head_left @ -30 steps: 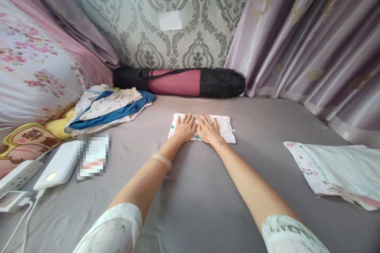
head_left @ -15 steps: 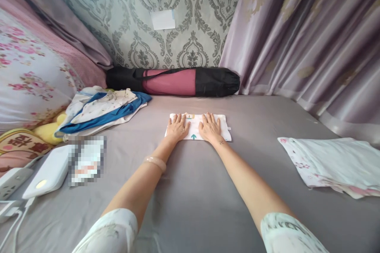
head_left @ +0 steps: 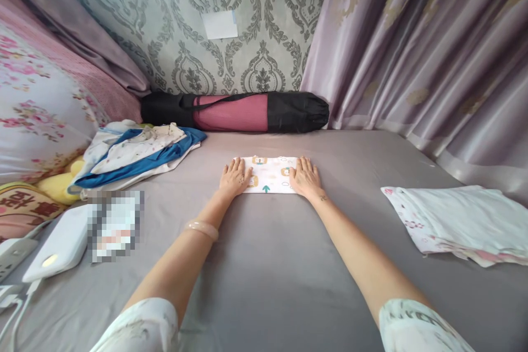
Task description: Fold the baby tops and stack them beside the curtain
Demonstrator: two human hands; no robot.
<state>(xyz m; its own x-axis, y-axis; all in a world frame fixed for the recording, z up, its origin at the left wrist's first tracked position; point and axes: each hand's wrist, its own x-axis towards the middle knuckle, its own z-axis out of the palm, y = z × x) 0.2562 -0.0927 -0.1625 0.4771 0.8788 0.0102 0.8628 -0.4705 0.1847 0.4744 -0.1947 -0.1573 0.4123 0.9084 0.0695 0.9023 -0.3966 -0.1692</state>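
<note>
A folded white cloth [head_left: 270, 176] printed with tan figures and a green arrow lies flat on the grey bed sheet [head_left: 268, 264]. My left hand [head_left: 236, 177] rests flat over its left end, fingers stretched away from me. Over the right end lies my right hand [head_left: 306, 177], palm down with the fingers straight. The printed middle shows between the two hands, while both ends are covered. Neither hand grips the cloth.
At right lies a stack of folded pale cloths [head_left: 462, 220]. A rolled mat in a black and pink bag [head_left: 235, 113] is against the wall. Blue and white clothes [head_left: 140, 154], a white power bank [head_left: 61, 245] and a power strip [head_left: 14, 256] are at left.
Both hands have slid apart along the cloth, the left to its left end and the right to its right end. More of the print shows between them.
</note>
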